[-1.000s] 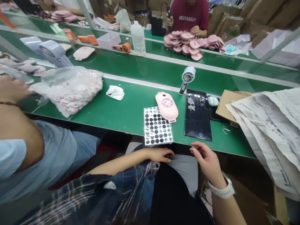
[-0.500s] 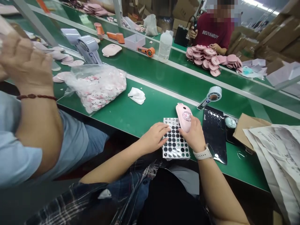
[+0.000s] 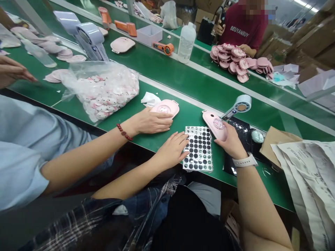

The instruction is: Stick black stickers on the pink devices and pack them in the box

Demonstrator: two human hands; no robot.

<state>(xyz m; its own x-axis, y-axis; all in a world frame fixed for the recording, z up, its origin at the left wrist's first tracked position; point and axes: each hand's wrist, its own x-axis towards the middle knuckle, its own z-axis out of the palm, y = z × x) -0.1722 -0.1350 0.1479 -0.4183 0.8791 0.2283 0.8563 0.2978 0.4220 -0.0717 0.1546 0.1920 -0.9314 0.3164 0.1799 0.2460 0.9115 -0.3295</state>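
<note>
R hand [image 3: 230, 141] has its grip clamped on 1 pink case [image 3: 216, 124], held just right of the dot sheet [image 3: 199, 147]. L hand [image 3: 171, 150] lies flat, fingers spread, grip apart, fingertips touching the sheet's left edge. Left of the sheet, a co-worker's hand [image 3: 151, 121] w/ red bead bracelet covers a 2nd pink case [image 3: 166, 106] on the green surface [image 3: 162, 75]. Further left of the sheet: 1 white cloth [image 3: 150, 99], 1 clear bag [image 3: 102, 90] of small pink parts. Right of the sheet: 1 black tray [image 3: 242, 134].
</note>
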